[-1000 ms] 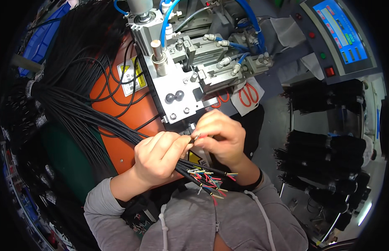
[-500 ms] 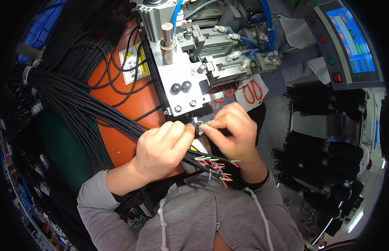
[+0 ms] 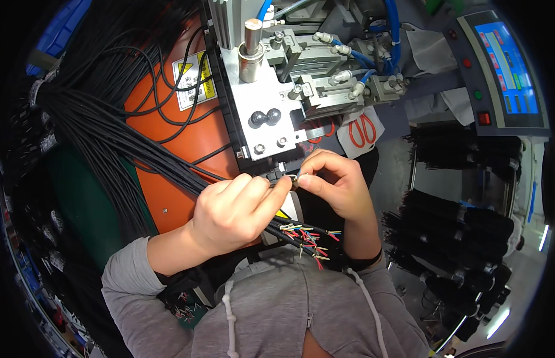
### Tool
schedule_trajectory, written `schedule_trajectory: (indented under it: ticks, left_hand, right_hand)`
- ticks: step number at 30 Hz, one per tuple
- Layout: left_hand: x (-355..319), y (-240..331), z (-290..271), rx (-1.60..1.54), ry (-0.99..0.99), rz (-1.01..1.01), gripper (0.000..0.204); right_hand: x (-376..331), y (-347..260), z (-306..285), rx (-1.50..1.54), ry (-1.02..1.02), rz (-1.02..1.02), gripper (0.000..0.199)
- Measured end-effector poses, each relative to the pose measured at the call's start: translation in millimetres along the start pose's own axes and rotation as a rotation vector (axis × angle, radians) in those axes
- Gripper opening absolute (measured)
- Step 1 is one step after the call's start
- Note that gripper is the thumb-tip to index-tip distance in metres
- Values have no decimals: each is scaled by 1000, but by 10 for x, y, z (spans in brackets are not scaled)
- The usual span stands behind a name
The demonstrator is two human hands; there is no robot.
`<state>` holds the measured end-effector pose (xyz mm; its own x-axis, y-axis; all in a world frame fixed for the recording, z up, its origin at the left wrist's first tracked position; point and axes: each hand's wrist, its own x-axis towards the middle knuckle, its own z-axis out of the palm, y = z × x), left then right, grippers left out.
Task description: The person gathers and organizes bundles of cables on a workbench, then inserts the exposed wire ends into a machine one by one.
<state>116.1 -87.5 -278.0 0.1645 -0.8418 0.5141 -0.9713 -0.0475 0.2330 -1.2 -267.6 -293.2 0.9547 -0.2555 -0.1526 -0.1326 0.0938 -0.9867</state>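
Fingertips of both hands meet just below the metal press head. Left hand clasps the black cable bundle, running from 10 o'clock to 4 o'clock; right hand pinches one small wire end, nearest the machine.

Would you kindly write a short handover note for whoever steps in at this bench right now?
Left hand: gripping the black cable bundle, thumb and forefinger pinching at the press jig.
Right hand: pinching a small metal piece at the same spot.
Stripped coloured wire ends hang below the hands.
Press stands just above; red scissors lie to its right.
Done: cannot tell.
Left: wire apparently not yet seated in the jig.
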Motion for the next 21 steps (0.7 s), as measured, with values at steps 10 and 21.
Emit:
schedule_trajectory:
  ticks: [10, 21]
  left_hand:
    - [0, 51, 57, 168, -141, -32, 32]
    - [54, 26, 74, 122, -138, -69, 30]
  right_hand:
    - [109, 141, 224, -720, 259, -446, 7]
    - [153, 434, 295, -238, 355, -208, 8]
